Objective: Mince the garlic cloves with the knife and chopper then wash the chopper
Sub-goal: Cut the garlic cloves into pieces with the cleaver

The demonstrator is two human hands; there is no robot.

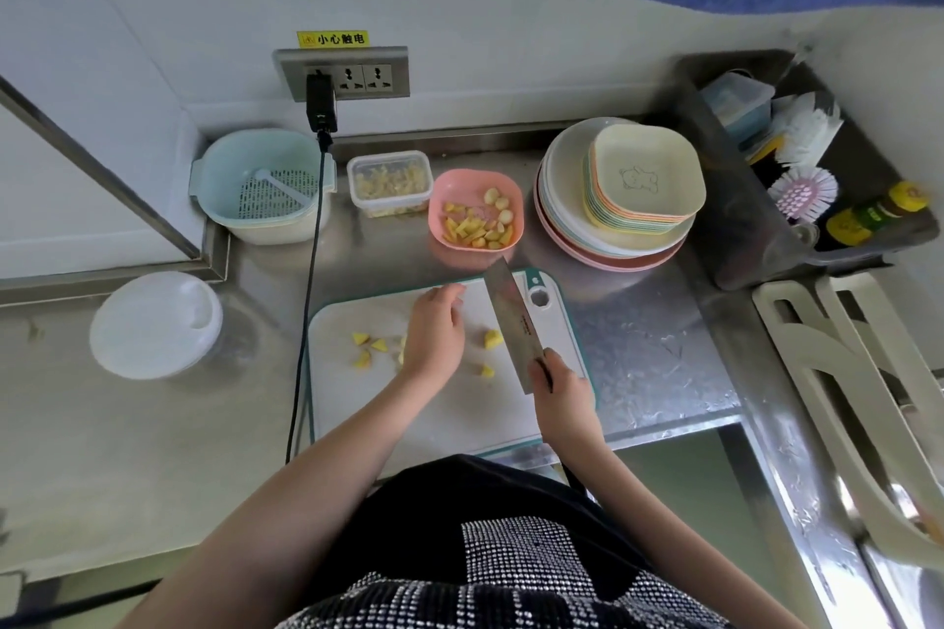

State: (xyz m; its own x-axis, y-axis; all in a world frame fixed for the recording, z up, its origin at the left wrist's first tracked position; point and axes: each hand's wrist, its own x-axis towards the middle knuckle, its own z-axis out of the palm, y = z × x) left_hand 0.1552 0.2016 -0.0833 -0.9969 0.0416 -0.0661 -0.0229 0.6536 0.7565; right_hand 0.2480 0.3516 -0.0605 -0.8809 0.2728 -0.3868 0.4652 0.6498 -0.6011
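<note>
Your steel worktop [638, 347] carries everything here. On it, right in front of you, lies the white cutting board [439, 414] with a teal edge. Behind the board to the right stands a stack of plates [613, 240] topped with square pastel dishes. At the back left sits a pale blue strainer basket [260, 189], and nearer you on the left a round white lidded container [156, 324], possibly the chopper, though you cannot tell for certain. Between basket and plates stand a clear plastic box [391, 184] and a pink bowl [476, 209] holding yellow strips and peeled garlic cloves [498, 207].

Your right hand [559, 386] grips the handle of the cleaver [513, 327], whose blade stands angled over the right part of the board. Your left hand [434, 329] rests on the board with fingers loosely bent, holding nothing that shows. Small yellow pieces [368, 347] lie scattered on the board on both sides of that hand.
</note>
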